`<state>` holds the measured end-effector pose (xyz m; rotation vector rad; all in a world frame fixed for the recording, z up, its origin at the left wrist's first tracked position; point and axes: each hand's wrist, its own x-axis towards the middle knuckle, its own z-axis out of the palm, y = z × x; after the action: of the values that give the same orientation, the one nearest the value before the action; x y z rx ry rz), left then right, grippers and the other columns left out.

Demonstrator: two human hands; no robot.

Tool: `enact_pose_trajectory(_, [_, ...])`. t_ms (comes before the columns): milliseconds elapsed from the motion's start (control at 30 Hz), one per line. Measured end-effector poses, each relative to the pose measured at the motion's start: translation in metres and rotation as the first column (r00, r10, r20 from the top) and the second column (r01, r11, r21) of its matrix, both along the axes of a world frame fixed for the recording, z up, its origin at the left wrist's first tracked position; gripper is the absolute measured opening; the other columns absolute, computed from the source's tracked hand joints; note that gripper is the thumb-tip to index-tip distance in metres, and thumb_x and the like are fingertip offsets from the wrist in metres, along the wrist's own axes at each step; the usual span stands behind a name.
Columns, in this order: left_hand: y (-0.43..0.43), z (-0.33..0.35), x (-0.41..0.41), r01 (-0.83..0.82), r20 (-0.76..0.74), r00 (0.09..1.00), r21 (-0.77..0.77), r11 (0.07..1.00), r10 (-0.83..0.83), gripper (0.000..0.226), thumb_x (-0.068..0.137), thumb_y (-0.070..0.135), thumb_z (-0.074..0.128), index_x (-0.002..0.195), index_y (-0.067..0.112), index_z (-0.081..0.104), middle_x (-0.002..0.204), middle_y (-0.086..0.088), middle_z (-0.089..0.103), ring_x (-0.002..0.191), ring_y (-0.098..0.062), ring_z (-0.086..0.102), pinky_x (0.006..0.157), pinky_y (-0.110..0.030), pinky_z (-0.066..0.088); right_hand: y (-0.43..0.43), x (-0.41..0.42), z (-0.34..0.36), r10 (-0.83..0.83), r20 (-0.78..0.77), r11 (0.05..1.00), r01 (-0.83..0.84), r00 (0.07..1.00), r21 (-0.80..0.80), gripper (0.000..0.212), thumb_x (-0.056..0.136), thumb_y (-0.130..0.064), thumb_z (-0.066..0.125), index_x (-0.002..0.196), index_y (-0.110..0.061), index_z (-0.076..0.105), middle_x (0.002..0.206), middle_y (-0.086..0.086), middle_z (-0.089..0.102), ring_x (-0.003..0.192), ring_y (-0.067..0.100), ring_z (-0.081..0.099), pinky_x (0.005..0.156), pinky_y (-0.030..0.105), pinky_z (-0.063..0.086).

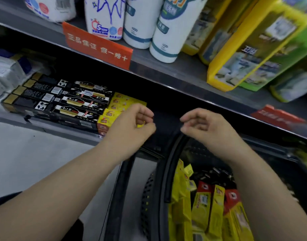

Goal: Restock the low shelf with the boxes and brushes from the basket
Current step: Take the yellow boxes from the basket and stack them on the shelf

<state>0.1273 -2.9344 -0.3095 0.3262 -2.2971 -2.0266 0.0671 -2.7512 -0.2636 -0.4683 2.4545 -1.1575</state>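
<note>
Here, in the head view, both hands hover in front of the low shelf [53,128], between its front edge and the basket [125,188] below. The right hand [206,127] hangs loosely curled and empty, just above the basket's raised handle [173,162]. The left hand [131,124] is curled too. A sliver of yellow shows inside its fingers, and I cannot tell whether it is pinched or belongs to the stack behind.

The shelved yellow boxes [118,103] are stacked at the front edge, beside the black boxes [76,105], and the left wrist is close in front of them. The basket's boxes [201,209] stand on end, yellow and red-topped. The dark items behind them are too blurred to name as brushes.

The main risk is probably the left forearm sweeping the edge stack onto the floor. The raised handle could snag a box being lifted out. The upper shelf [166,70] overhangs closely, so a box brought in tilted may catch its lip.
</note>
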Motion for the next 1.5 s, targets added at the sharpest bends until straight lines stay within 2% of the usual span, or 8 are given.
enact_pose_trajectory(133, [0.034,0.011,0.019,0.366,-0.095,0.904,-0.338,0.867,-0.418,0.015,0.083,0.014,0.063,0.086,0.028,0.058,0.083,0.013,0.062,0.085,0.000,0.055,0.077,-0.016,0.044,0.067,0.039,-0.052,-0.201,0.152,0.911,0.128,0.968,0.391,0.017,0.083,-0.016,0.069,0.098,-0.010,0.062,0.090,0.003,0.063,0.083,0.016,0.059,0.075,0.029,0.046])
enact_pose_trajectory(200, [0.047,0.010,0.022,0.434,-0.061,0.851,-0.477,0.764,-0.521,0.014,0.085,0.021,0.061,0.088,0.034,0.056,0.086,0.019,0.060,0.090,0.003,0.053,0.078,-0.017,0.042,0.077,0.057,-0.089,-0.233,0.330,0.799,-0.013,0.915,0.601,0.051,0.088,-0.043,0.059,0.122,-0.005,0.052,0.112,0.008,0.058,0.102,0.022,0.057,0.083,0.032,0.044])
enact_pose_trajectory(433, [0.064,0.009,0.018,0.496,0.009,0.820,-0.511,0.702,-0.572,0.020,0.086,0.021,0.060,0.090,0.040,0.056,0.084,0.019,0.062,0.085,0.005,0.055,0.072,-0.009,0.042,0.053,0.078,-0.139,-0.549,0.411,0.826,0.394,0.728,0.404,0.074,0.086,-0.056,0.054,0.142,-0.013,0.031,0.141,0.012,0.042,0.128,0.030,0.043,0.101,0.034,0.039])
enact_pose_trajectory(833, [0.071,0.010,0.008,0.519,0.109,0.829,-0.517,0.681,-0.549,0.018,0.086,0.020,0.059,0.090,0.037,0.057,0.084,0.017,0.062,0.079,0.006,0.054,0.062,-0.003,0.038,0.016,0.086,-0.130,-0.538,0.252,0.793,0.383,0.804,0.473,0.104,0.075,-0.049,0.071,0.148,-0.008,0.010,0.150,0.014,0.019,0.140,0.033,0.016,0.113,0.039,0.020])
enact_pose_trajectory(967, [0.072,0.012,0.006,0.519,0.137,0.832,-0.535,0.666,-0.538,0.017,0.087,0.021,0.057,0.091,0.038,0.057,0.084,0.017,0.061,0.076,0.006,0.055,0.057,-0.005,0.038,0.021,0.081,-0.119,-0.494,0.295,0.801,0.296,0.818,0.521,0.086,0.077,-0.043,0.071,0.143,-0.009,0.027,0.146,0.013,0.022,0.135,0.033,0.028,0.109,0.040,0.034])
enact_pose_trajectory(1233, [0.076,0.018,0.009,0.530,0.158,0.846,-0.356,0.769,-0.510,0.027,0.091,0.023,0.056,0.117,0.029,0.056,0.110,0.015,0.062,0.094,0.004,0.058,0.078,-0.009,0.046,0.088,0.109,-0.079,-0.560,0.678,0.684,0.727,0.477,0.053,0.049,0.082,0.003,0.059,0.129,-0.005,0.048,0.093,0.011,0.068,0.074,0.021,0.068,0.059,0.031,0.055])
enact_pose_trajectory(1400, [0.085,0.018,0.014,0.471,0.339,0.801,0.150,0.869,-0.493,0.068,0.087,0.037,0.059,0.145,0.019,0.030,0.136,0.004,0.052,0.118,-0.013,0.054,0.106,-0.034,0.039,0.085,0.119,-0.050,-0.456,0.608,0.586,0.733,0.650,-0.345,0.042,0.082,0.010,0.054,0.119,-0.010,0.057,0.103,0.011,0.070,0.086,0.024,0.070,0.067,0.033,0.058])
enact_pose_trajectory(1500, [0.093,0.020,0.018,0.434,0.293,0.792,0.348,0.831,-0.536,0.050,0.076,0.038,0.063,0.121,0.018,0.053,0.110,-0.001,0.070,0.101,-0.015,0.066,0.097,-0.037,0.049,0.068,0.118,-0.031,-0.298,0.483,0.641,0.547,0.823,-0.539,0.042,0.081,-0.009,0.060,0.119,-0.026,0.059,0.111,0.000,0.069,0.097,0.018,0.069,0.073,0.027,0.057])
